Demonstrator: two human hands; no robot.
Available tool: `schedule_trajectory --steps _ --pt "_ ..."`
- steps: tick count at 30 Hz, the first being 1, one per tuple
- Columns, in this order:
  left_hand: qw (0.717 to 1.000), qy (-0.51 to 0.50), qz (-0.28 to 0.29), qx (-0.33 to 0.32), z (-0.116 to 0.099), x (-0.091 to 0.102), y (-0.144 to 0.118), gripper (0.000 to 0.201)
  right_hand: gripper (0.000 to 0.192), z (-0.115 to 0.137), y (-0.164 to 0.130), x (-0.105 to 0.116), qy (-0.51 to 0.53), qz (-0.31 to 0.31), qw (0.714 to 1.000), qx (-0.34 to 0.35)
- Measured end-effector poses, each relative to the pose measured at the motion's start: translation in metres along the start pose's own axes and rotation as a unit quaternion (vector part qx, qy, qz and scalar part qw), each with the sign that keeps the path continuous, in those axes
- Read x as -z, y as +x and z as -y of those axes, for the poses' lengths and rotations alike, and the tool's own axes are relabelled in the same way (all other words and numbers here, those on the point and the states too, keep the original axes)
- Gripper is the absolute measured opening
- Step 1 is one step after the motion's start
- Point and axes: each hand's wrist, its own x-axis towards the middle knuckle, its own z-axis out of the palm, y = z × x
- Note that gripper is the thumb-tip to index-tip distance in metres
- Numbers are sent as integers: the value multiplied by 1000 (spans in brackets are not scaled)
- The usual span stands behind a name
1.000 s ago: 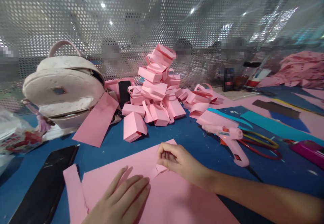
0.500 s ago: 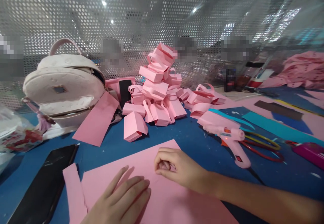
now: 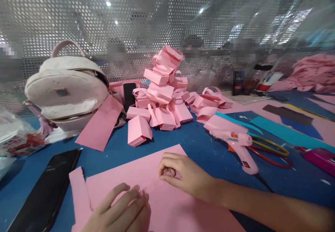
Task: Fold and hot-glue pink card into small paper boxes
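Observation:
A large sheet of pink paper (image 3: 117, 172) lies on the blue table under both hands. My left hand (image 3: 120, 209) rests on its near left part, fingers bent and slightly apart, holding nothing that shows. Further right, my right hand (image 3: 180, 172) is curled into a loose fist on the sheet; whatever its fingers may hold is hidden. A narrow pink paper strip (image 3: 78, 193) with an uneven edge lies along the sheet's left side, partly covered by my left hand.
Small pink paper bags (image 3: 163, 95) are piled at the back. A pink glue gun (image 3: 238, 143) and scissors (image 3: 272, 151) lie right. A black phone (image 3: 47, 190) lies left, before a white backpack (image 3: 70, 92). Blue paper strips (image 3: 290, 130) lie far right.
My left hand has drawn back a little towards me and its fingers have bent more. The narrow strip has shifted slightly right. My right hand has hardly moved.

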Motion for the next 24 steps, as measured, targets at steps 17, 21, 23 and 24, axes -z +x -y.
schedule_trajectory --steps 17,21,23,24 --pt "984 1 160 -76 10 -3 -9 46 10 10 -2 10 -164 22 986 18" --pt "981 0 179 -75 8 -10 -20 47 26 13 -1 14 -235 36 971 23" --pt "979 -1 188 -74 8 -9 -19 47 27 13 -1 15 -240 44 970 9" --pt "979 0 191 -74 8 -8 -18 47 27 12 -1 15 -238 46 970 1"
